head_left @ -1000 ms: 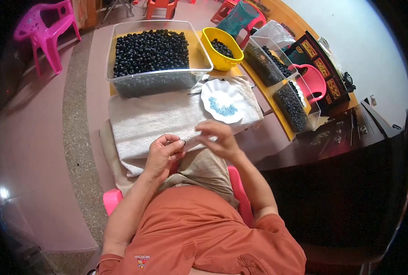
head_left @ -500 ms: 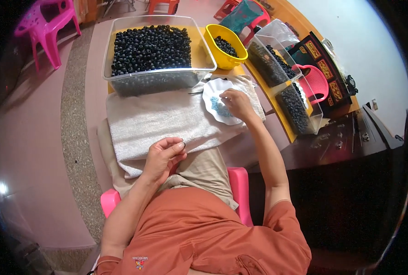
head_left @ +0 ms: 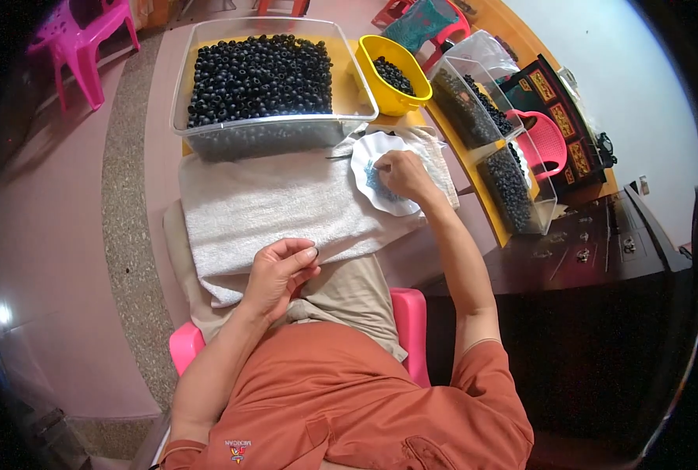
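Observation:
My left hand [head_left: 280,272] is closed in a pinch above my lap, at the towel's front edge. A small black bead [head_left: 316,251], mostly covered by the thumb, shows between its fingertips. My right hand [head_left: 406,174] reaches over a white dish with a wavy rim [head_left: 362,143]; its fingers are pinched together just above or at the dish. Small pale blue pieces [head_left: 374,180] lie in the dish, partly hidden by that hand. Whether its fingertips hold a piece cannot be made out. Under the dish, a white towel [head_left: 262,196] covers the near part of the table.
A large clear tub [head_left: 286,119] of black beads [head_left: 262,78] stands beyond the towel, beside a yellow basin [head_left: 400,102] with more beads. Clear boxes [head_left: 513,188] of dark beads stand at the right. A thin dark tool [head_left: 339,157] lies by the dish. A pink chair [head_left: 86,47] stands far left.
My right hand has turned slightly and dipped toward the blue pieces in the dish. My left hand keeps its pinch on the bead. The whole view has shifted a little.

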Demonstrator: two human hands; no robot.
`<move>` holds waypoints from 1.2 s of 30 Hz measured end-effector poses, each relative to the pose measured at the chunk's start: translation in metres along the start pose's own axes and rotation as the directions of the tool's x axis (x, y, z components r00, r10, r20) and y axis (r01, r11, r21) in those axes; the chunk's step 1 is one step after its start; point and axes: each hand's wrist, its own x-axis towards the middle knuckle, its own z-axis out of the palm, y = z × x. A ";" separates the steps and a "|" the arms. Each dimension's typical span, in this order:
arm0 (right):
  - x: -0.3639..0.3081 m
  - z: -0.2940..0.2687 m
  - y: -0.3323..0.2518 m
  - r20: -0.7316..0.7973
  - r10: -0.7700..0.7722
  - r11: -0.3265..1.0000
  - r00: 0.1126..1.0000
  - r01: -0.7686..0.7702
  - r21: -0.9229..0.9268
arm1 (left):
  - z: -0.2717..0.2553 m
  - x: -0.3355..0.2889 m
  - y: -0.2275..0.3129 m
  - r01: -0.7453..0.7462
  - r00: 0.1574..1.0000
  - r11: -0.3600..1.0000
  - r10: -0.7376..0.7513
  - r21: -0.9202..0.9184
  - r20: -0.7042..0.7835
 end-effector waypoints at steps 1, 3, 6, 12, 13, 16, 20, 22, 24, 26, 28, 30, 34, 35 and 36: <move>0.000 0.000 0.001 0.000 0.005 1.000 1.000 -0.005 0.017 | 0.000 0.000 0.000 -0.006 1.000 1.000 0.006 0.007 -0.007; -0.001 -0.001 0.001 0.007 0.012 1.000 1.000 -0.013 0.017 | 0.000 0.000 0.000 -0.002 1.000 1.000 0.002 -0.001 -0.003; -0.001 -0.001 0.002 0.026 0.032 0.999 0.999 -0.032 0.007 | -0.001 0.000 -0.001 0.001 1.000 1.000 -0.001 -0.005 0.001; -0.007 -0.003 0.007 -0.001 0.040 0.999 0.999 -0.040 0.031 | 0.001 -0.002 -0.001 0.016 1.000 1.000 -0.016 0.004 0.001; -0.008 -0.003 0.007 -0.031 0.039 0.998 0.999 -0.038 0.048 | 0.001 -0.002 -0.001 0.009 1.000 1.000 -0.009 0.007 -0.001; -0.008 -0.008 0.006 -0.018 0.020 0.999 1.000 -0.020 0.038 | 0.000 -0.001 -0.002 0.003 1.000 1.000 -0.003 0.000 0.005; -0.008 -0.008 0.010 0.004 0.006 1.000 1.000 -0.006 0.000 | 0.002 -0.003 -0.002 0.004 1.000 1.000 -0.004 0.018 -0.006; -0.007 -0.004 0.017 0.012 -0.069 0.993 0.998 0.070 -0.093 | 0.002 -0.003 -0.002 0.005 1.000 1.000 -0.005 -0.009 -0.001; -0.008 -0.001 0.021 -0.020 -0.095 0.989 0.995 0.092 -0.114 | 0.003 -0.003 -0.002 0.002 1.000 1.000 -0.002 -0.004 -0.004; -0.008 0.000 0.021 -0.048 -0.122 0.984 0.991 0.115 -0.135 | 0.003 -0.003 -0.002 0.000 1.000 1.000 0.000 -0.001 -0.008; -0.007 -0.004 0.017 -0.013 -0.094 0.992 0.996 0.092 -0.082 | 0.002 -0.003 -0.002 0.006 1.000 1.000 -0.006 -0.016 -0.004; -0.006 -0.006 0.010 0.000 -0.064 0.995 0.998 0.064 -0.076 | 0.002 -0.003 -0.002 0.003 1.000 1.000 -0.003 -0.013 -0.006; -0.007 -0.007 0.008 -0.009 -0.037 0.999 0.999 0.037 -0.003 | 0.001 -0.002 -0.002 0.002 1.000 1.000 -0.003 -0.018 -0.009; -0.007 -0.005 0.010 -0.008 -0.037 0.999 0.999 0.037 -0.003 | 0.001 -0.002 -0.002 0.003 1.000 1.000 -0.003 -0.019 -0.010; -0.008 -0.003 0.012 -0.037 -0.066 0.998 0.997 0.066 0.009 | 0.001 -0.002 -0.001 0.003 1.000 1.000 -0.003 -0.012 -0.011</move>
